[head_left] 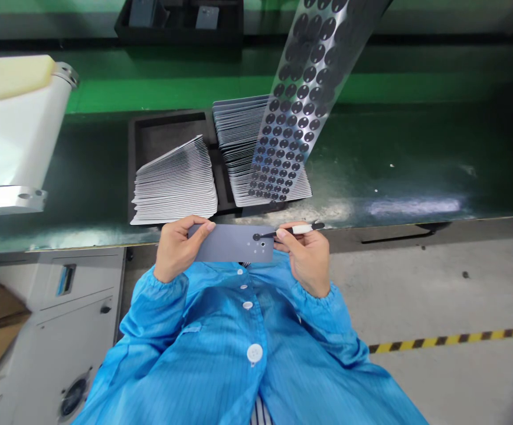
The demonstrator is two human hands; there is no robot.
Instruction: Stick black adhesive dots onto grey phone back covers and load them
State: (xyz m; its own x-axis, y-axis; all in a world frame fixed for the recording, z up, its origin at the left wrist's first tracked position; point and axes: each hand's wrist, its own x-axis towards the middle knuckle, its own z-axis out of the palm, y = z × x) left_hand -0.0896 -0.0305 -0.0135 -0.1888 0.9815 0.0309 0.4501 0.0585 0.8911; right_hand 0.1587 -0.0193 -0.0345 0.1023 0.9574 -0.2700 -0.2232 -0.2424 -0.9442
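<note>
My left hand (177, 247) grips the left end of a flat grey plate (234, 243), held level in front of my blue coat. My right hand (307, 255) is closed on a pair of tweezers (298, 229) with a white and black handle. The tweezers' tip carries a small black round sticker (257, 237) onto the plate, beside a small hole near its right end. A clear strip of black round stickers (300, 100) hangs down from above, over the tray behind.
A black tray (143, 139) on the green conveyor belt (415, 159) holds two fanned stacks of grey plates (176, 183). A white roller unit (12, 130) stands at left, a grey cabinet (74, 307) below it. Concrete floor with striped tape (451, 340) lies at right.
</note>
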